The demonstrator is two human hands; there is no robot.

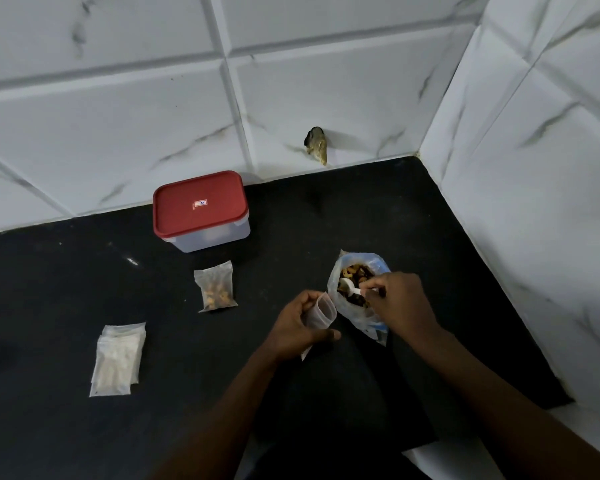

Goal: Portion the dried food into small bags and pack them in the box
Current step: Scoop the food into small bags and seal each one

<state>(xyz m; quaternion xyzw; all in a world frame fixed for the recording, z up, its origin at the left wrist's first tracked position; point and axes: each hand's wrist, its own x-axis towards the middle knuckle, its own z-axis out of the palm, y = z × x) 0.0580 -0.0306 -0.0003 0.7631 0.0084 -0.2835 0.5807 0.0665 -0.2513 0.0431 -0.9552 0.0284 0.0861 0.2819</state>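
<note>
Spoon point(349, 285) handle seemingly hidden inside right hand point(400, 299).

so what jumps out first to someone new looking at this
Probably the red lid of the box, bright at the back of the black counter. Then the centre: the right hand holds a white spoon in the big bag of dried food while the left hand holds a small bag open beside it.
</note>
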